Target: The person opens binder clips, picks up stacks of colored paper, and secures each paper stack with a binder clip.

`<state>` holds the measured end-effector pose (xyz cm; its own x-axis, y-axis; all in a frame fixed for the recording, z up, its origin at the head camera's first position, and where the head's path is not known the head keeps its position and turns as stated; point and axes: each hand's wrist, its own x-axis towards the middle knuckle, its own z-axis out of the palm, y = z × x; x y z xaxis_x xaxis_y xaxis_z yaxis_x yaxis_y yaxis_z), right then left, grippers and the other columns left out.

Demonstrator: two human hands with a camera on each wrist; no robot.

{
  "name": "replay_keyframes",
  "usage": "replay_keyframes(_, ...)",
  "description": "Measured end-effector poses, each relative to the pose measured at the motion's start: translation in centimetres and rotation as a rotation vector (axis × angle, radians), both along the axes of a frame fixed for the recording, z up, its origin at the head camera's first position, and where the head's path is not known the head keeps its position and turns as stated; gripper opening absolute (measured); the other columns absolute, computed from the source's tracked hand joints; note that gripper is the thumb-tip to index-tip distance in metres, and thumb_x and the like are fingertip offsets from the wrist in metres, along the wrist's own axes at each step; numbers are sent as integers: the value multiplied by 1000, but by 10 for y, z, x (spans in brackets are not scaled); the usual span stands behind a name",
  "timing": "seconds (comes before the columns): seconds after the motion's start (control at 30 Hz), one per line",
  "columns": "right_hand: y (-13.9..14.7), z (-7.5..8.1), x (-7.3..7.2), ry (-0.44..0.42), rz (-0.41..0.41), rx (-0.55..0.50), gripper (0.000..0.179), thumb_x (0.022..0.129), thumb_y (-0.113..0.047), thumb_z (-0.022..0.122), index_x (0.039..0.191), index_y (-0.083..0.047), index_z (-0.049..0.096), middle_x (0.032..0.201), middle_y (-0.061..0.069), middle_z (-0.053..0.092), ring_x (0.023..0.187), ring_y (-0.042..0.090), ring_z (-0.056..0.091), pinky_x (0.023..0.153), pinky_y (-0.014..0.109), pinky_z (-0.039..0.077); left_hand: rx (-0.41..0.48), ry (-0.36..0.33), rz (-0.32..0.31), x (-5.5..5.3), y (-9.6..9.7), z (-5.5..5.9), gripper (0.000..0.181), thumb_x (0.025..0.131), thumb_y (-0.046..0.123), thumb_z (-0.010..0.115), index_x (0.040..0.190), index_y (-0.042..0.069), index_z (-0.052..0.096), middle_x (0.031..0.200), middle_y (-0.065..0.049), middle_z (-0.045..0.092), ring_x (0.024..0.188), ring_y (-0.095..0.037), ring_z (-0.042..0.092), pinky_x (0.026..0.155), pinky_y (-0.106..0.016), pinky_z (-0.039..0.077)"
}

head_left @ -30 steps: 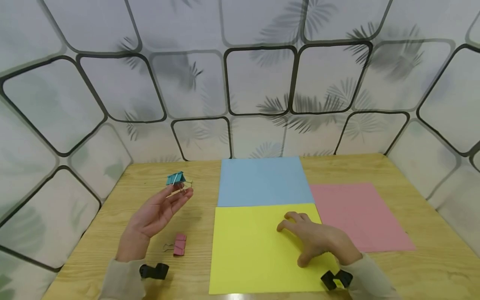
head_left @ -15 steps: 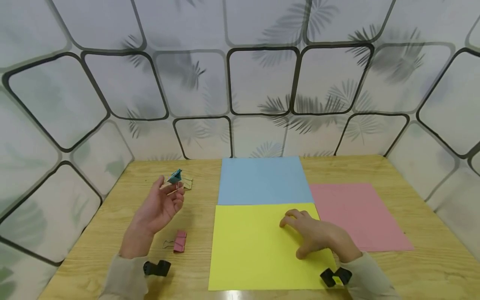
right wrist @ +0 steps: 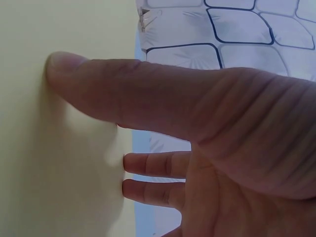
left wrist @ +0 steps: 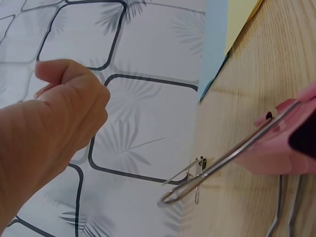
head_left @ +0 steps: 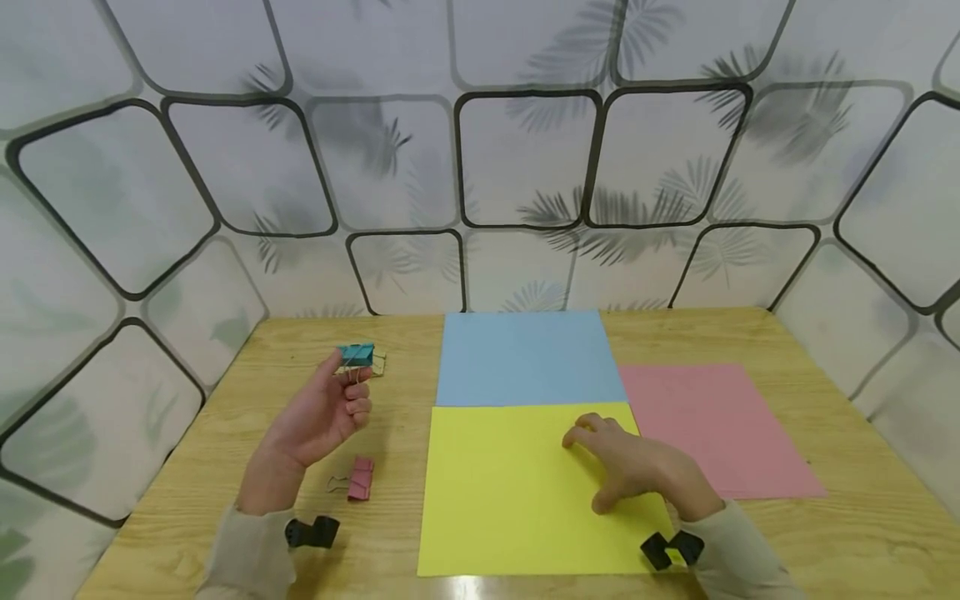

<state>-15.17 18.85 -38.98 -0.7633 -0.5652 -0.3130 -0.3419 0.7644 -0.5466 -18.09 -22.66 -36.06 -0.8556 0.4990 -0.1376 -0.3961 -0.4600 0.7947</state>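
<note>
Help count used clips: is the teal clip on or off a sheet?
Off: the left hand holds the teal clip apart from the blue sheet and yellow sheet.

Loose pale beige sleeves cover both arms: the left sleeve [head_left: 249, 554] and the right sleeve [head_left: 738, 557], both plain, sit by the front edge of the counter [head_left: 390, 546]. A black blocky left wrist mount [head_left: 313, 533] and a matching angular right wrist mount [head_left: 672, 552] are worn there. The right hand's fingers [right wrist: 158, 164] are bare.
</note>
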Motion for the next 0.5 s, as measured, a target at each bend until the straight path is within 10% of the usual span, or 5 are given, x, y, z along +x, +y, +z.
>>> replay_keyframes(0.5, 0, -1, -1, 14, 10, 5, 69, 68, -3, 83, 130, -11, 53, 146, 18, 36, 129, 37, 38, 81, 45, 46, -154, 138, -26, 2, 3, 3, 23, 111, 30, 31, 105, 9, 41, 87, 3, 36, 76, -8, 40, 72, -22, 45)
